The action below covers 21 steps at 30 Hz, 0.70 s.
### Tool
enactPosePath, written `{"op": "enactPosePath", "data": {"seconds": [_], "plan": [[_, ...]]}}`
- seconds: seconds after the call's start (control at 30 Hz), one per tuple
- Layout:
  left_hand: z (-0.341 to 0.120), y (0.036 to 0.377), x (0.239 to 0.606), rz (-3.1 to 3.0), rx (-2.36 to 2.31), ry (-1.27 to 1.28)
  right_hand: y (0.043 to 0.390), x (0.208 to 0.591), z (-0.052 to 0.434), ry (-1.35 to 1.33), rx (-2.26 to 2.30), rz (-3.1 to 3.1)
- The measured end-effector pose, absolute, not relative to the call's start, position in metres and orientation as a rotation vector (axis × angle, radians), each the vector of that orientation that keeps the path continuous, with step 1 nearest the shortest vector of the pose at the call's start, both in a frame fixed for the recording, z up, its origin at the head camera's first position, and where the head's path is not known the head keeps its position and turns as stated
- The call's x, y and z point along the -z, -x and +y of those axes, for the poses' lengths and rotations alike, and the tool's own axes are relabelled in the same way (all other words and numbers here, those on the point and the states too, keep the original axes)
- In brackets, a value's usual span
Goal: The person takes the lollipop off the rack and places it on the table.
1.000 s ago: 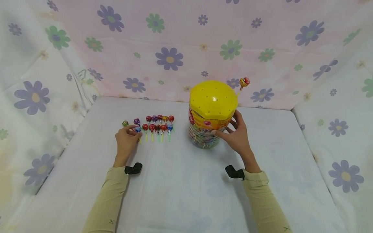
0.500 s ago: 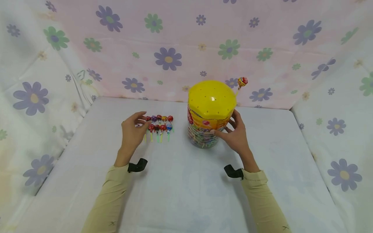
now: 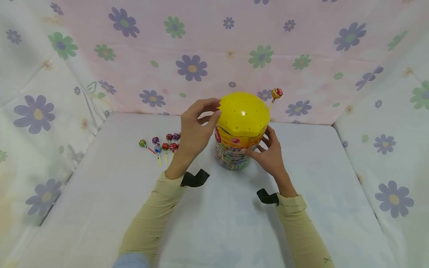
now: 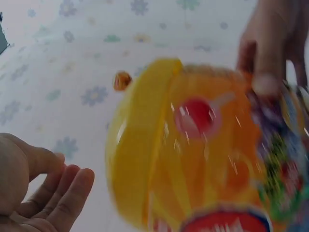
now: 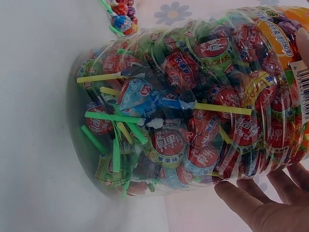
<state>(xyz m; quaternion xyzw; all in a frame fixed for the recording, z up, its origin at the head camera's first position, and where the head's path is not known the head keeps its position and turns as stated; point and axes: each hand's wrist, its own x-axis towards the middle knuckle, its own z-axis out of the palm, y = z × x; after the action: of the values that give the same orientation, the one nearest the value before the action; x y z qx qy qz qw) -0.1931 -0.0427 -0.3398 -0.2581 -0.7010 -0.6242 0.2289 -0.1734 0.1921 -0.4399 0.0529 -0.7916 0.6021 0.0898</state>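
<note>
A clear plastic jar [image 3: 231, 158] full of wrapped lollipops stands upright on the table, topped by a yellow domed lid [image 3: 242, 115] dotted with small holes. My right hand [image 3: 269, 154] grips the jar's right side, its thumb in front and its fingers reaching behind. Beside the lid's left edge is my left hand [image 3: 199, 128], fingers loosely bent and holding nothing; the left wrist view shows a gap between this hand [image 4: 46, 188] and the lid [image 4: 137, 145]. One lollipop [image 3: 276, 93] sticks up at the lid's back right.
Several lollipops [image 3: 157, 149] lie in rows on the white-covered table [image 3: 100, 186] to the left, partly hidden by my left forearm. A green-wrapped lollipop [image 3: 142, 143] lies at their left end. Flowered cloth [image 3: 191, 41] hangs behind and at both sides.
My left hand has left the blue lollipop in the front row and moved right and up to the lid. The right hand keeps its grip on the jar.
</note>
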Motion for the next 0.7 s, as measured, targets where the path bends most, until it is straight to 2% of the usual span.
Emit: {"op": "enactPosePath", "data": {"seconds": [0.3,0.7], "plan": [[0.018,0.203,0.304,-2.138,1.826,0.845,0.179,0.441,0.192,-0.143,-1.765,-2.374],[0.069,0.219,0.291,-2.379,1.794,0.882,0.176,0.441,0.194,-0.105,-1.763,-2.376]]}}
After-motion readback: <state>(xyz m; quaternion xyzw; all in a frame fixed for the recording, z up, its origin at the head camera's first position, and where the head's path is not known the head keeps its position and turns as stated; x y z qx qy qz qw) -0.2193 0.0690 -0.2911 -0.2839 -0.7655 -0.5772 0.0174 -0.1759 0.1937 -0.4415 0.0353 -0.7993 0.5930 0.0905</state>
